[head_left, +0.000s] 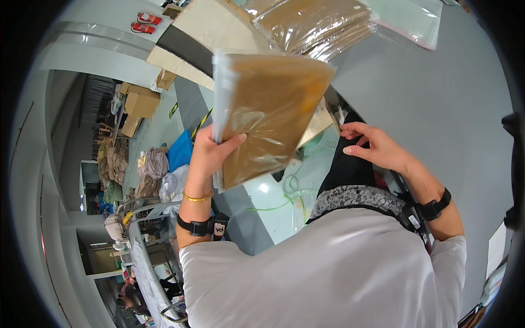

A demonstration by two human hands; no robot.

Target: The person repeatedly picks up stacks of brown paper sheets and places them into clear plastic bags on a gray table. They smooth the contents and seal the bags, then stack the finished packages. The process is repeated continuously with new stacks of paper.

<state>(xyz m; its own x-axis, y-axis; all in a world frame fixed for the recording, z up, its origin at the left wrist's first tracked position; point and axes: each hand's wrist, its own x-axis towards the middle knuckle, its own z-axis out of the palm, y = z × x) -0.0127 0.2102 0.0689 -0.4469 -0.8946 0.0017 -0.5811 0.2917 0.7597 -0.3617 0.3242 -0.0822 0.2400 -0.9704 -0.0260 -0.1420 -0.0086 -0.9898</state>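
Observation:
My left hand grips a brown, flat package in clear plastic by its left edge, thumb across the front. Whitish layers at that edge suggest several sleeves together, though I cannot tell exactly. The package is held up and tilted in front of my body. My right hand has nothing in it, its fingers loosely curved and apart, above my dark trousers beside the grey table. Beyond the package, a pile of similar plastic-wrapped brown packages lies at the table's far left.
Clear plastic sleeves lie at the table's far side. Pale boards with a dark strip stand behind the package. Green strapping litters the floor. Left are cardboard boxes, fabric heaps, fire extinguishers and a distant person.

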